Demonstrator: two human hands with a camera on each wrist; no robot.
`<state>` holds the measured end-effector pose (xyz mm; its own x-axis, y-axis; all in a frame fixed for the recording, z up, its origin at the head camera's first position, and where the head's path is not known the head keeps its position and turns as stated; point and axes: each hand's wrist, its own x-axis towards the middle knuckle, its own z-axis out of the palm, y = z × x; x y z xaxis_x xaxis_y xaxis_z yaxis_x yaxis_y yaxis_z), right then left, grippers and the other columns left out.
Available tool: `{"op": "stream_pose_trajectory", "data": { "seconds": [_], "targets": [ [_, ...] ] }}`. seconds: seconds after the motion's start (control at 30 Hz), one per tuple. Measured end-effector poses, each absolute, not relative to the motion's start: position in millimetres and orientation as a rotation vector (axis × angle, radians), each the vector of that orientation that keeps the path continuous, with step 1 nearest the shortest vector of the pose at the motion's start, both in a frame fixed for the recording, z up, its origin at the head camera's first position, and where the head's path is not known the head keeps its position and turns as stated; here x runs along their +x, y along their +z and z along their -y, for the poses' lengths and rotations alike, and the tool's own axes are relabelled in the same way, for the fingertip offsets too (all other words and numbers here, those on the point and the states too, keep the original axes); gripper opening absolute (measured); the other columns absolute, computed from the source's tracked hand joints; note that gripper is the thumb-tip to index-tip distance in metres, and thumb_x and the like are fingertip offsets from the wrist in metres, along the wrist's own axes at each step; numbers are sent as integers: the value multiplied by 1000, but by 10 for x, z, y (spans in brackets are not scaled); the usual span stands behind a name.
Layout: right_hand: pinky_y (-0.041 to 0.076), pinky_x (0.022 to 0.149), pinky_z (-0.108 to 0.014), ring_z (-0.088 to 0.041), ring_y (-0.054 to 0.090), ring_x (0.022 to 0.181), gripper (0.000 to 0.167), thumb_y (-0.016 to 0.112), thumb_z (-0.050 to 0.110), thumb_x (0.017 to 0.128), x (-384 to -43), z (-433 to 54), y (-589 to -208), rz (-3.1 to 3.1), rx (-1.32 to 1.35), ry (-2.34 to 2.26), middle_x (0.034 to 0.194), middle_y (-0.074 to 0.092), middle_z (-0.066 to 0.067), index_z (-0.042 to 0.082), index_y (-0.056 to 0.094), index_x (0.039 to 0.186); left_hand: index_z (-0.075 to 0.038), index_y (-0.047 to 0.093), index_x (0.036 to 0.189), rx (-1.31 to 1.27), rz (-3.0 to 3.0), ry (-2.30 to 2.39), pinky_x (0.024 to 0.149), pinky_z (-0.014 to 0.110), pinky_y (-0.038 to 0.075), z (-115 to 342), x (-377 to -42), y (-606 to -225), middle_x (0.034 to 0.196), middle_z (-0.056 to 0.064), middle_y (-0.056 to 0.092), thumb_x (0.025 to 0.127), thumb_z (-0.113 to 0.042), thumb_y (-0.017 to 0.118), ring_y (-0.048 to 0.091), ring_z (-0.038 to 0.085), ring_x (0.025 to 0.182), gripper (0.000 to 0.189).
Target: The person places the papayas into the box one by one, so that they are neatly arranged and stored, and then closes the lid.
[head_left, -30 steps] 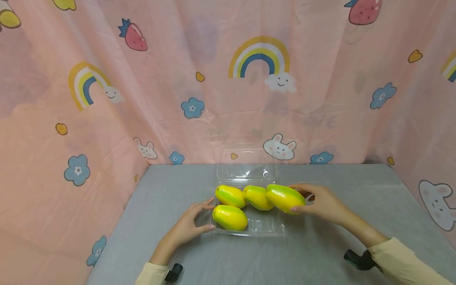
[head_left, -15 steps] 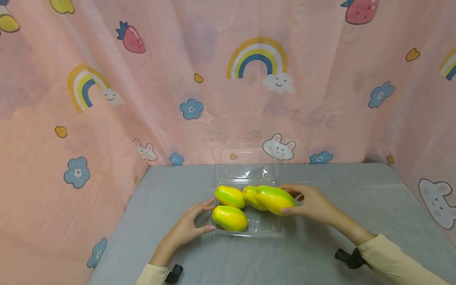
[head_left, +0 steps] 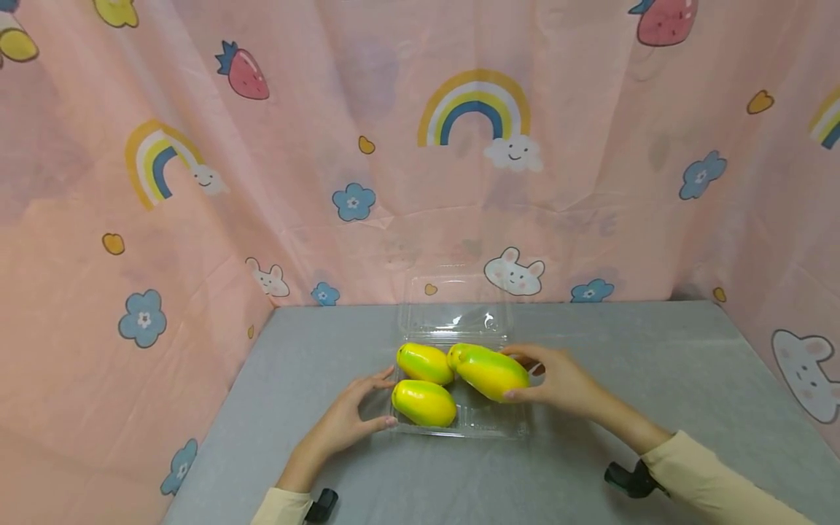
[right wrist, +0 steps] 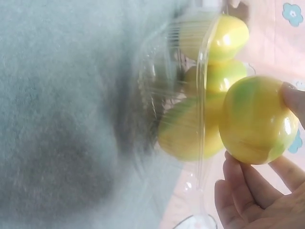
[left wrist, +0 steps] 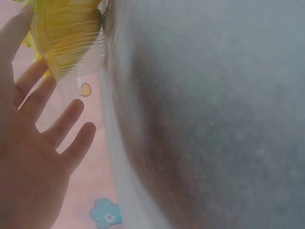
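Observation:
A yellow-green mango (head_left: 491, 373) is in my right hand (head_left: 559, 380), gripped between thumb and fingers above the right side of a clear plastic clamshell box (head_left: 492, 429). In the right wrist view the held mango (right wrist: 257, 119) is above the level of the box rim, with fingertips beneath it. Two mangoes lie in the box's left half, a rear one (head_left: 424, 363) and a front one (head_left: 424, 402). A third mango (head_left: 454, 357) is mostly hidden behind the held one. My left hand (head_left: 343, 417) touches the box's left edge with spread fingers; the left wrist view shows fairly straight fingers (left wrist: 81, 138).
The clear lid (head_left: 453, 299) stands open at the back of the box, near the pink printed curtain (head_left: 295, 146). A grey tabletop (head_left: 590, 452) surrounds the box. Each wrist carries a black camera mount (head_left: 630, 478).
My right hand has carried its mango leftward over the box, so it now covers most of the rear right mango. The left hand stays at the box's left edge.

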<state>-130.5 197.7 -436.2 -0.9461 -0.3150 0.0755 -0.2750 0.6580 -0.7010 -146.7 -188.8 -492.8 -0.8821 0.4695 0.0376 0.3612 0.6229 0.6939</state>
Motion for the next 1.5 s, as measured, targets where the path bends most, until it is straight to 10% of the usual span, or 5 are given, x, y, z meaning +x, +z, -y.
{"op": "stream_pose_trajectory", "data": {
  "seconds": [1.5],
  "targets": [
    [51, 84, -37, -18, 54, 104, 72, 84, 53, 70, -1204, -1819, -4508, -2794, -422, -1058, 113, 65, 0, 22, 64, 131, -25, 56, 138, 748, -2661, 1167, 117, 60, 32, 1904, -1476, -4940, 160, -11, 37, 80, -46, 78, 38, 25, 145, 65]
  ]
}}
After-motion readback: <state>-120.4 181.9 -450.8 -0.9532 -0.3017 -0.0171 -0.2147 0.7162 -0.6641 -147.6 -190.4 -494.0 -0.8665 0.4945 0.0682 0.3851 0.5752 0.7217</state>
